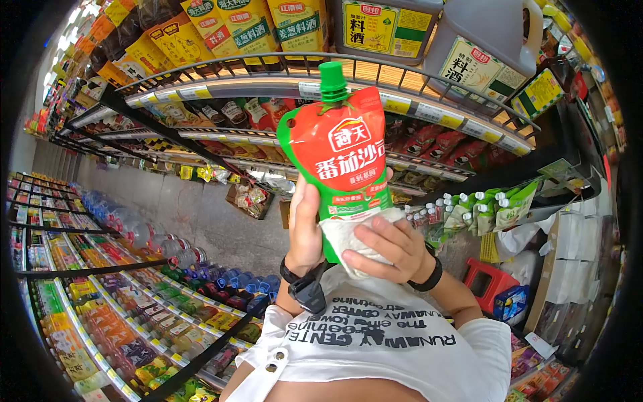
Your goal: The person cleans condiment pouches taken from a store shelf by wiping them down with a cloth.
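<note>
A red and green ketchup pouch with a green screw cap stands upright in front of my chest, cap at the top. My left hand grips it along its left side, with part of the fingers hidden behind it. My right hand holds a white cloth pressed against the lower front of the pouch, fingers bent over the cloth. The cloth covers the bottom part of the pouch's label. Both wrists wear black bands.
Ahead is a wire-railed shelf with yellow-labelled bottles and large jugs. Spouted pouches stand at right, near a red stool. A cardboard box sits on the grey floor. Drink shelves line the left.
</note>
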Tool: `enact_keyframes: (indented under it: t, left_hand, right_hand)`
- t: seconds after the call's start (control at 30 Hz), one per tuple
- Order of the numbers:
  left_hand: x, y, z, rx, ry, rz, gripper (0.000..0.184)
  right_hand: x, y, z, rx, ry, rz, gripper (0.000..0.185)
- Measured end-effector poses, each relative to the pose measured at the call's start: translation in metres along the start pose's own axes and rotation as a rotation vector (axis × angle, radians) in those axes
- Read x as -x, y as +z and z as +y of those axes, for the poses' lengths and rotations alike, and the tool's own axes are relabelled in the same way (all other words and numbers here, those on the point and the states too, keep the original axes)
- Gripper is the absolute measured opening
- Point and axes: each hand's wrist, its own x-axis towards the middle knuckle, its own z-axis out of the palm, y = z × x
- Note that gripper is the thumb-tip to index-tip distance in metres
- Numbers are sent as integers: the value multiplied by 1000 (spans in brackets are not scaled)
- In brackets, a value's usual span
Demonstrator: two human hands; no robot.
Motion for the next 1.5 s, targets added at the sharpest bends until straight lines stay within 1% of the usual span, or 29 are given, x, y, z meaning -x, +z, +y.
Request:
enact_keyframes:
  t: [0.07,0.13,0.27,0.4,0.5,0.57,0.7,0.87,0.9,0.97,1.0,1.03,1.07,1.1,1.13,1.17,1.23,1.27,1.3,1.33,1.37,1.4,1.43,1.47,1.5]
  left_hand:
    - [4,0,2,101,-85,-9,79]
    - [7,1,3,135,-134,-28,82]
    - [11,2,4,209,-171,-36,83]
    - [13,0,4,152,-187,-20,84]
    - [14,1,2,193,-206,2,84]
    - [14,11,4,370,-250,45,84]
    - [15,9,2,304,-222,21,85]
    - [14,15,7,422,-226,-31,89]
    - [15,17,7,423,-228,-33,89]
    - [17,21,6,560,-261,5,91]
    - [18,20,5,560,-262,5,91]
    - [18,18,2,482,-234,6,92]
    - [18,16,0,404,-206,8,93]
    - [17,15,-1,404,-206,8,93]
    - [16,15,-1,238,-113,-61,92]
    - [13,18,-1,170,-44,-124,89]
    - [7,25,1,46,107,-234,87]
    - [4,29,0,-8,202,-272,86]
    - [4,33,-3,35,213,-244,82]
    - [3,36,-2,35,214,-238,82]
    - [2,41,2,149,190,-242,75]
    - [0,44,3,263,167,-247,69]
    - [-3,45,2,249,200,-233,62]
    - [-4,45,3,249,204,-233,62]
    - [-5,46,6,326,136,-184,61]
  right_hand:
    - [-2,-3,-5,-16,-9,-31,33]
    - [-3,-5,-9,-15,3,-26,30]
    - [-3,-3,-13,6,-5,14,29]
    - [-4,-4,-15,-8,-14,11,26]
    - [-8,-11,-16,-35,-10,-19,25]
    - [-11,-14,-16,-54,-9,-42,24]
    - [-13,-17,-13,-91,-30,-36,22]
    - [-12,-18,-13,-100,-22,-14,20]
    - [-10,-20,-12,-71,-42,-40,23]
    - [-9,-21,-10,-41,-62,-67,26]
    - [-10,-22,-9,-76,-61,-36,23]
    - [-10,-22,-9,-112,-60,-5,20]
    - [-10,-24,-9,-112,-60,-5,20]
    - [-9,-28,-8,-104,-52,-1,21]
    - [-7,-31,-6,-97,-44,3,22]
    - [-3,-35,-5,-98,-45,3,22]
    - [3,-41,-2,-205,168,1,27]
    - [1,-40,-2,-210,166,-1,27]
    - [-4,-39,-1,-281,283,93,30]
    - [-8,-39,1,-352,401,186,34]
    - [-13,-45,2,-327,391,126,37]
    - [-14,-46,2,-330,389,123,37]
    - [-15,-46,2,-370,458,157,38]
    - [-16,-46,1,-408,526,191,39]
    - [-8,-47,-1,-394,575,208,20]
